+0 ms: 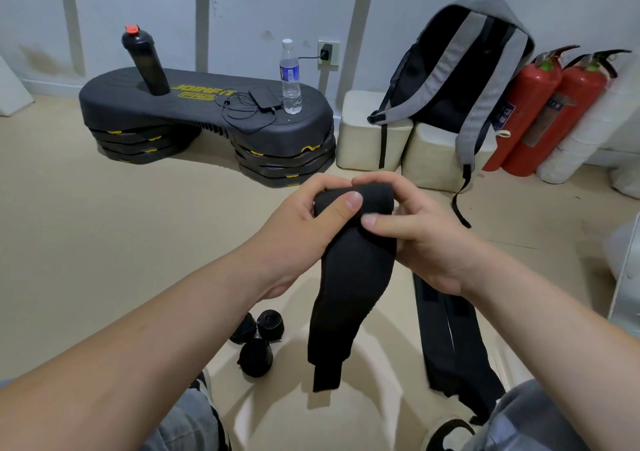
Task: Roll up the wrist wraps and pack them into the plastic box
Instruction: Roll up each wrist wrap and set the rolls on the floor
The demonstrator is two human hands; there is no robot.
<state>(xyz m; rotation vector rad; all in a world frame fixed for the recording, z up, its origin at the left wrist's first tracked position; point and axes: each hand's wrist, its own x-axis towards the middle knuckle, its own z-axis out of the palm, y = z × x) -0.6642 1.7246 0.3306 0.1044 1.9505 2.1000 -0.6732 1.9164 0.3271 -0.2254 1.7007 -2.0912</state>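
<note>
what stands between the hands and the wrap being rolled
Nothing visible does. The left hand and the right hand both grip the wrap directly at its rolled end, and its tail hangs loose below them.

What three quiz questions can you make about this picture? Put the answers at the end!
1. True or false: the left hand and the right hand both hold the wrap.
2. How many rolled wraps lie on the floor? A) one B) three C) five
3. Fill in: the backpack stands next to two red fire ____.

Key: 1 true; 2 B; 3 extinguishers.
</note>
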